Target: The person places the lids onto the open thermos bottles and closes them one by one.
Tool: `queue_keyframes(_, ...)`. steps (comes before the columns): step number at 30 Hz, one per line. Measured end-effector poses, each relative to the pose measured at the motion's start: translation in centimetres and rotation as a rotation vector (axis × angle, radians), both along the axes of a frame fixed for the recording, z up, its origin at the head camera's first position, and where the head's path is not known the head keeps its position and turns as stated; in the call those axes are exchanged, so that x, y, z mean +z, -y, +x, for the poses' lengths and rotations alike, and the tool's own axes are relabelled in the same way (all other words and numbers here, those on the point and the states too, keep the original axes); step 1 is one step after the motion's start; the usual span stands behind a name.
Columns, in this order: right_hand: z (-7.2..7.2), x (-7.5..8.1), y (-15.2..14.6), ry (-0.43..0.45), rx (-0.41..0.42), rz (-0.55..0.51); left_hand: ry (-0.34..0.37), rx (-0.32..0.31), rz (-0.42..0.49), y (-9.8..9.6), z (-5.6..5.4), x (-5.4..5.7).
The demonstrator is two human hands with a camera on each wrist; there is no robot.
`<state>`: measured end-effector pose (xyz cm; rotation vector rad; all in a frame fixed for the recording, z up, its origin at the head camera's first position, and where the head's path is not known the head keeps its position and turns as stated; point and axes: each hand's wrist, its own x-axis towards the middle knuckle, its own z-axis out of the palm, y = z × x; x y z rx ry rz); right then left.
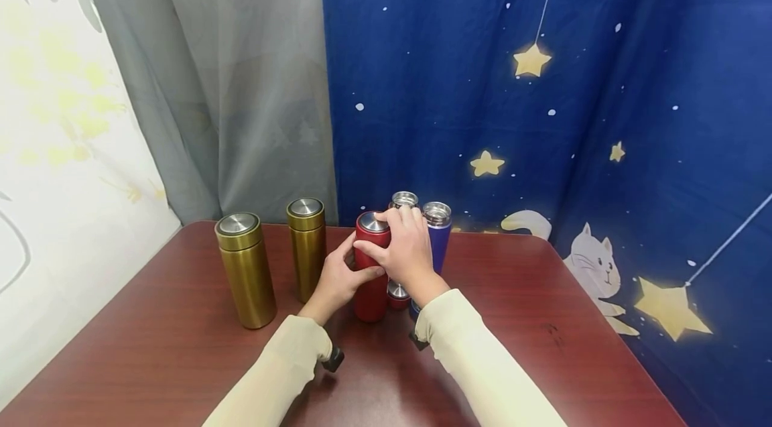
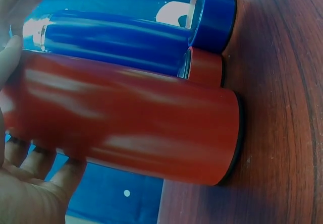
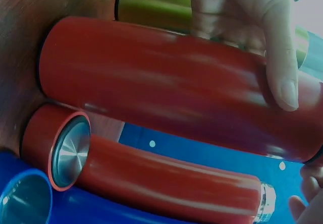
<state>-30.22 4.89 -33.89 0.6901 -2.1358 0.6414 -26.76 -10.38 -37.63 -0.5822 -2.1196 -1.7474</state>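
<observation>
A red thermos flask [image 1: 370, 296] with a steel-topped lid [image 1: 374, 221] stands upright between the two hands. My left hand [image 1: 336, 277] grips its body from the left, thumb across the front and fingers behind. Up at the lid, my right hand [image 1: 409, 246] grips from the right with thumb and fingers. Just behind and to the right are a lidless red flask [image 3: 176, 176] and a lidless blue flask [image 1: 439, 246], bare steel necks showing. A loose red lid [image 3: 68, 151] and a loose blue lid [image 2: 216, 19] sit on the table in front of them.
Two gold flasks [image 1: 248, 279] with lids on stand on the left of the dark red table [image 1: 512, 346]. Behind the table hang a grey curtain [image 1: 265, 78] and a blue curtain [image 1: 434, 78] with stars. A dark wrist camera [image 1: 334, 358] sits at the left sleeve.
</observation>
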Motion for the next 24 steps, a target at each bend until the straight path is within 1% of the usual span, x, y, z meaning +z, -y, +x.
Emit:
queue_keyframes(1,0.0,0.0,0.0,0.020,0.008,-0.001,-0.005,-0.003,0.000,0.0,0.0,0.0)
queue_keyframes(3,0.0,0.0,-0.1,0.108,0.076,-0.037,-0.003,-0.012,0.001,0.0,-0.1,0.1)
queue_keyframes(4,-0.1,0.0,-0.2,0.171,0.136,-0.072,-0.001,-0.017,0.000,0.0,-0.1,0.1)
queue_keyframes(5,-0.2,0.1,-0.4,0.240,0.214,-0.117,-0.001,-0.020,-0.004,0.0,-0.2,0.1)
queue_keyframes(7,-0.4,0.1,-0.6,0.392,0.392,-0.213,-0.003,-0.022,-0.012,0.1,-0.2,0.1)
queue_keyframes(9,-0.7,0.1,-0.9,0.517,0.552,-0.285,0.002,-0.020,-0.018,0.3,-0.8,-0.5)
queue_keyframes(10,-0.8,0.1,-1.1,0.564,0.619,-0.309,0.004,-0.016,-0.021,0.4,-1.1,-0.9)
queue_keyframes(12,-1.0,0.2,-1.3,0.625,0.704,-0.333,0.012,-0.010,-0.029,0.7,-1.8,-1.7)
queue_keyframes(14,-1.0,0.3,-1.6,0.646,0.732,-0.340,0.027,-0.011,-0.031,0.9,-2.4,-2.4)
queue_keyframes(15,-1.0,0.4,-1.7,0.653,0.734,-0.344,0.038,-0.014,-0.034,1.0,-2.1,-2.0)
queue_keyframes(18,-0.8,0.4,-2.0,0.645,0.708,-0.347,0.021,-0.024,-0.045,1.0,-1.9,-1.8)
queue_keyframes(21,-0.7,0.2,-2.2,0.614,0.669,-0.336,0.022,-0.042,-0.035,0.8,-1.0,-0.7)
queue_keyframes(22,-0.6,0.1,-2.3,0.604,0.656,-0.333,0.012,-0.047,-0.031,0.8,-1.0,-0.7)
queue_keyframes(24,-0.6,0.0,-2.5,0.581,0.628,-0.326,0.025,-0.060,-0.027,0.7,-0.5,0.0)
